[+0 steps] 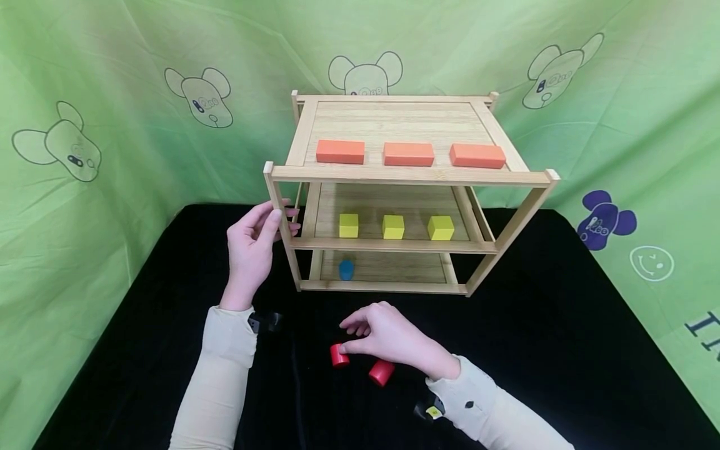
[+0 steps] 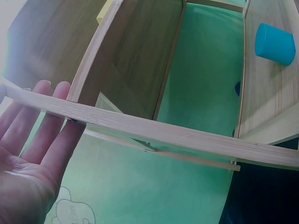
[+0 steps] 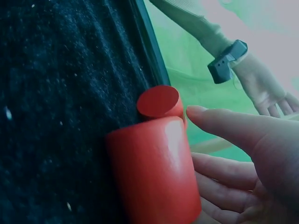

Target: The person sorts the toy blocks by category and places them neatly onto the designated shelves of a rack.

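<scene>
My left hand holds the left front post of a three-tier wooden shelf rack, the thumb on the near side and the fingers reaching past it. In the left wrist view those fingers lie nearly straight behind the post. Low in front of the rack, my right hand hovers with thumb and fingers spread apart. Its thumb is beside one red cylinder, perhaps touching it; the right wrist view shows a slight gap. A second red cylinder lies below the hand, nearer the wrist.
Three orange blocks line the top tier, and three yellow cubes the middle one. One blue cylinder stands at the left of the bottom tier. Black cloth covers the table; a green printed curtain surrounds it.
</scene>
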`<state>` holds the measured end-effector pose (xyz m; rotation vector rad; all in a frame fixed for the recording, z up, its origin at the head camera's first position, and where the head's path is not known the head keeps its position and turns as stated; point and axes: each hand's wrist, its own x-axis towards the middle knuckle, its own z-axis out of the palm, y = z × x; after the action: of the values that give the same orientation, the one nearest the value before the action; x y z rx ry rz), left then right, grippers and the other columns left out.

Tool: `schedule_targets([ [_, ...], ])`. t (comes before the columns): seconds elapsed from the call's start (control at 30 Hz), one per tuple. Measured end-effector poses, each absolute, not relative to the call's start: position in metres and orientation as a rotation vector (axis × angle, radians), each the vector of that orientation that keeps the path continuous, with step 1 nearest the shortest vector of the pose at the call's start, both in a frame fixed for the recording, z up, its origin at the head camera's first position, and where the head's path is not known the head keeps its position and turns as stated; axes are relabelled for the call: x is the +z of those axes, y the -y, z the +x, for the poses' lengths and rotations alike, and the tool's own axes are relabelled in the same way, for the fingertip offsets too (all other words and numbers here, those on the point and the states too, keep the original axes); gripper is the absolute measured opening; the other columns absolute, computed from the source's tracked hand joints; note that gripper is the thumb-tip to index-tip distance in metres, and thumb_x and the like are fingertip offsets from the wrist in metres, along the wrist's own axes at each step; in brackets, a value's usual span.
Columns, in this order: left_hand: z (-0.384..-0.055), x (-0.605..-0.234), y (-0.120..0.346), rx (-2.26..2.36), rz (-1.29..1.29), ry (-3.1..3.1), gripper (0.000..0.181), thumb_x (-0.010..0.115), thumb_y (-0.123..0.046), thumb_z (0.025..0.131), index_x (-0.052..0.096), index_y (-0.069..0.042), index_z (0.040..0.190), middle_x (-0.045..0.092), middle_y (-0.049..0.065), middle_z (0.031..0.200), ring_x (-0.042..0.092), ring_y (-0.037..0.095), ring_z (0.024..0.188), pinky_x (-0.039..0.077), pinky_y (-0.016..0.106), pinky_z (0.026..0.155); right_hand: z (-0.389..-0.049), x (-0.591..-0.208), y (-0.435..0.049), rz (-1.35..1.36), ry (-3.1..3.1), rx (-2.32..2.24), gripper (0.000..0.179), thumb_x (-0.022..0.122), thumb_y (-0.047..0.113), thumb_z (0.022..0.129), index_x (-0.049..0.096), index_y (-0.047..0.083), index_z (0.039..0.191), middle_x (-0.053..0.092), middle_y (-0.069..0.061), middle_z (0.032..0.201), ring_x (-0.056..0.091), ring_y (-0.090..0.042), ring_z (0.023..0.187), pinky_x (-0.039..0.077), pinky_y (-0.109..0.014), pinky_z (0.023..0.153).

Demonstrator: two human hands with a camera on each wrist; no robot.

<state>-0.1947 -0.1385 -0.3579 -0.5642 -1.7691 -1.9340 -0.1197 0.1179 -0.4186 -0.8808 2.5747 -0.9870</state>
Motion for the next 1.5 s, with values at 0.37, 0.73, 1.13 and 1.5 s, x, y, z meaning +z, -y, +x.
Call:
schedule_targets([
  [0.37,-0.1942,-0.3584,0.1389,-1.925,-0.555,1.781,0.028,0.057,-0.012,0.106,0.067,0.007,0.123,0.071,0.029,0.106,0.075,0.025,0.082,0.061,0.042,0.080,-0.1165,-0.4186,-0.1136,-0.939,-2.472,-1.018,0.033,0.084,0.031,0.086,0.079,0.008,0.109,0.074,0.006,0.090,0.065,-0.004,0.079,0.055,-0.023,0.072],
  [0.73,-0.1937,-0.3570,0.1387,-1.913,-0.564,1.783,0.029,0.057,-0.012,0.106,0.067,0.008,0.124,0.071,0.029,0.107,0.075,0.025,0.081,0.061,0.041,0.079,-0.1134,-0.4163,-0.1131,-0.953,-2.336,-1.029,0.032,0.084,0.029,0.086,0.078,0.009,0.110,0.071,0.014,0.087,0.064,0.001,0.077,0.055,-0.021,0.072],
  [1.13,-0.1930,-0.3560,0.1369,-1.949,-0.542,1.760,0.028,0.058,-0.010,0.105,0.066,0.011,0.122,0.070,0.030,0.105,0.074,0.027,0.080,0.061,0.043,0.076,-0.1130,-0.4181,-0.1136,-0.926,-2.242,-1.060,0.024,0.083,0.028,0.088,0.079,0.012,0.105,0.069,0.017,0.082,0.065,0.000,0.075,0.056,-0.022,0.072],
  [1.5,-0.1939,-0.3573,0.1381,-1.919,-0.548,1.784,0.027,0.058,-0.011,0.105,0.067,0.009,0.122,0.071,0.029,0.105,0.074,0.026,0.080,0.061,0.042,0.079,-0.1150,-0.4181,-0.1153,-0.963,-2.246,-1.090,0.020,0.081,0.024,0.089,0.078,0.013,0.106,0.070,0.016,0.085,0.067,-0.001,0.075,0.057,-0.022,0.071],
])
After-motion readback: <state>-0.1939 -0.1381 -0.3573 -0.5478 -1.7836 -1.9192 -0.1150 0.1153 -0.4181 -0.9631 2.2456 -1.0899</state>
